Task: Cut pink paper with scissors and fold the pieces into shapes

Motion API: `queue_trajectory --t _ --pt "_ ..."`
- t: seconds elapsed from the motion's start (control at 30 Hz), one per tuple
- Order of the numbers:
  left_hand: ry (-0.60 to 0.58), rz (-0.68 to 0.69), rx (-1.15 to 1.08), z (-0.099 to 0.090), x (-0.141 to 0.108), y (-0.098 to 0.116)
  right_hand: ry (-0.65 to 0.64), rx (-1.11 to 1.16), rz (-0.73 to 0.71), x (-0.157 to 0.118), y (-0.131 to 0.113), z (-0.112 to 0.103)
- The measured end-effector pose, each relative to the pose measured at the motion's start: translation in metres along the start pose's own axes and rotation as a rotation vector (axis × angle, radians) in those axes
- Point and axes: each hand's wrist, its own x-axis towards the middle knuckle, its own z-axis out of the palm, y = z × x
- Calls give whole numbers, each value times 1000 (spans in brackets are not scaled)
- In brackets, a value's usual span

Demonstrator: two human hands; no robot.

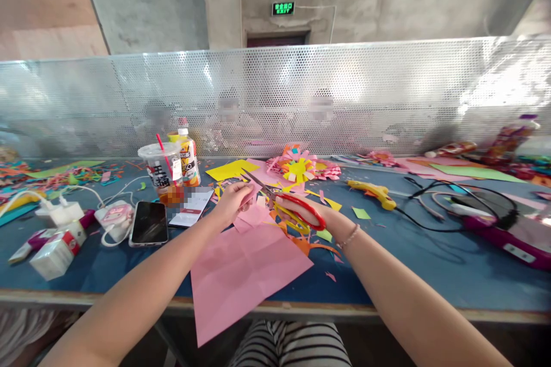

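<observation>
My left hand point(235, 202) pinches a small piece of pink paper point(248, 198) near the middle of the table. To its right, my right hand point(297, 213) is closed round the red handles of a pair of scissors point(307, 212). The blades point up and left, close to the pink piece and my left fingertips. Beneath both hands lie pink scraps and a large creased pink sheet point(253, 272), which hangs over the front edge. Orange and yellow cut paper lies under my right hand. Behind the hands sits a pink and yellow paper flower point(299, 167).
A phone point(149, 223), a plastic cup point(161, 169), a bottle point(188, 157) and chargers point(60, 213) stand or lie at left. A yellow glue gun point(372, 192) and black cables lie at right. A perforated metal screen point(275, 97) runs behind the table point(400, 269).
</observation>
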Motion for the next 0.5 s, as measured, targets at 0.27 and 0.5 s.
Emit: queue_trajectory --t 0.27,0.5 --pt "-73 -33 7 0 -2 -1 47 -76 -20 0 0 2" --pt "-20 -22 32 -1 1 -2 251 -418 60 10 2 0"
